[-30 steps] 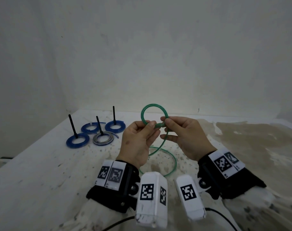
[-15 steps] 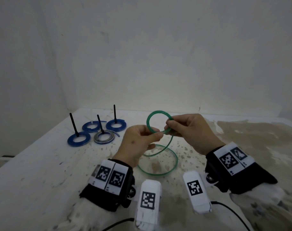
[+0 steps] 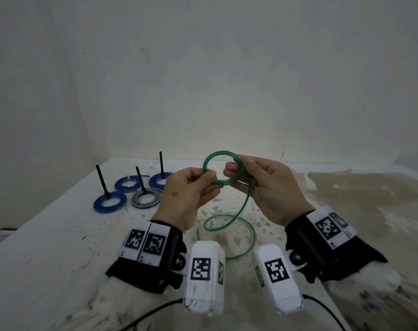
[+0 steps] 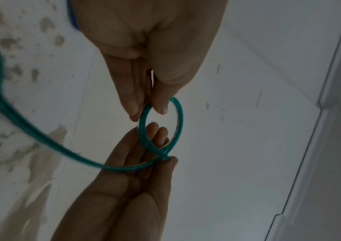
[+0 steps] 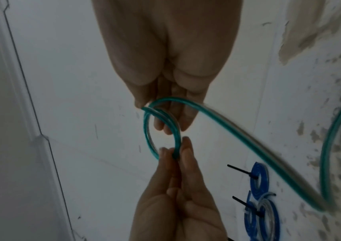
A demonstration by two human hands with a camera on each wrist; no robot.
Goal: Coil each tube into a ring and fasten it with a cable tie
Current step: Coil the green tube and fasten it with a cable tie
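Note:
A green tube (image 3: 223,152) is wound into a small ring held up between both hands above the table. My left hand (image 3: 210,175) pinches the ring's left side between thumb and fingertips (image 4: 133,109). My right hand (image 3: 233,170) has fingers through the ring and curls round its right side. In the left wrist view the ring (image 4: 181,119) shows two turns, with the right hand (image 4: 163,146) below it. From the right hand (image 5: 161,120) the tube's tail (image 5: 237,135) runs down to a loose loop (image 3: 254,237) on the table. The left hand (image 5: 173,153) pinches the ring (image 5: 147,130) from below.
At the back left of the white stained table (image 3: 48,259) lie three blue coils (image 3: 110,204) and a grey one (image 3: 146,199), each with a black cable tie (image 3: 101,180) sticking up. A wall stands close behind the table.
The ring has come down from above the hands to between them. The right hand has gone from pinching it to reaching its fingers through it. The loose loop on the table looks shorter.

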